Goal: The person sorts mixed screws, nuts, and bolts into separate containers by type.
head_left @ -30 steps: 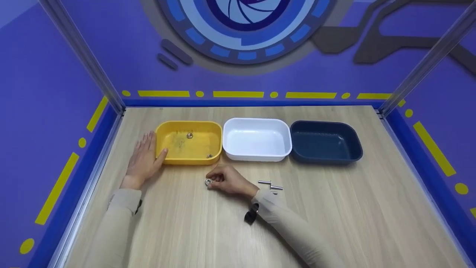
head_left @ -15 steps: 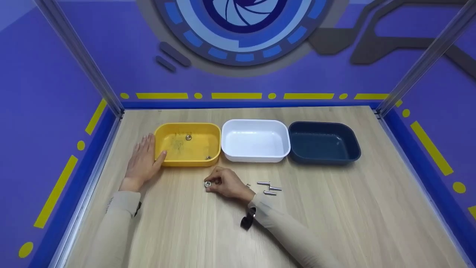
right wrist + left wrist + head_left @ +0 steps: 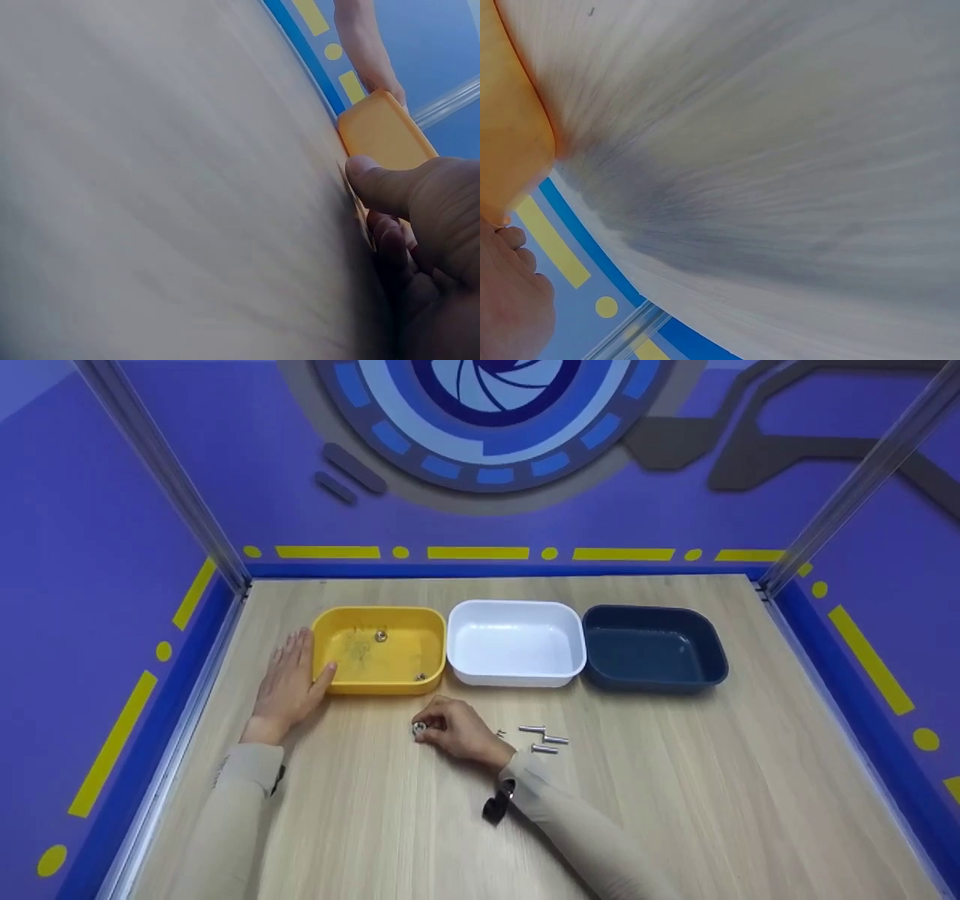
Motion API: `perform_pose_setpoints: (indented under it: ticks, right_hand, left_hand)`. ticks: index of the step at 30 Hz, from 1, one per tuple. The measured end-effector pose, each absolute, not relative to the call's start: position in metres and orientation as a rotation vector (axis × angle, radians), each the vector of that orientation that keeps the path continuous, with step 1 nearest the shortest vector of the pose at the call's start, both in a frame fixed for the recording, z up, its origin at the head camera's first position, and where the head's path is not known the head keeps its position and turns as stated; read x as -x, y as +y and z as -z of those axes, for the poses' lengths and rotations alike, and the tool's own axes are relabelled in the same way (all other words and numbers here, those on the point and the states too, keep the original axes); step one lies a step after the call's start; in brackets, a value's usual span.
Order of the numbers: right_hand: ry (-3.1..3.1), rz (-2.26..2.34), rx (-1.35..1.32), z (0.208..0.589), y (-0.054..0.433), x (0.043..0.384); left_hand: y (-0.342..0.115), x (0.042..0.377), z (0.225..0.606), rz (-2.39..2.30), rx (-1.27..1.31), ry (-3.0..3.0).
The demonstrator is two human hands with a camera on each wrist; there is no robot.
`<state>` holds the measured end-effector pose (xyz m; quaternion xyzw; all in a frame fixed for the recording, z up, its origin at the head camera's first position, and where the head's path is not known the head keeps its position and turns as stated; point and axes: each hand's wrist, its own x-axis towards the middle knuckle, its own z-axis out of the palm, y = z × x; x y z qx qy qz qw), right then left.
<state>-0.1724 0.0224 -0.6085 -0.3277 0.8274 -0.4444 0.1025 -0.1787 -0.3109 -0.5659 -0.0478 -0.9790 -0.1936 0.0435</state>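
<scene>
Head view alone gives the full layout: yellow tray (image 3: 386,688), white tray (image 3: 517,680) and dark blue tray (image 3: 652,685) in a row on a wood-grain table (image 3: 390,810). Right hand (image 3: 461,727) pinches a metal nut (image 3: 418,729) between thumb and fingers, in front of the yellow tray; whether the nut touches the table cannot be told. Left hand (image 3: 289,686) lies straight-fingered along the yellow tray's left side, thumb at its front rim. Right wrist view adds that grip close up, thumb above curled fingers, nut unclear there. Left wrist view shows part of the left hand beside the yellow tray.

Counts, head view: 3 trays; 1 nut pinched; 2 further nuts (image 3: 381,636) inside the yellow tray; 3 bolts (image 3: 532,729) right of the right wrist; small metal bits (image 3: 501,733) beside it, number unclear.
</scene>
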Motion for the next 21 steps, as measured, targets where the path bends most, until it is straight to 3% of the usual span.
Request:
perform_pose_setpoints:
  ticks: [21]
  right_hand:
    - [2.386,1.394,0.992,0.576,0.016,0.173]
  left_hand:
    - [-0.310,0.182,0.566,0.599,0.112,-3.017]
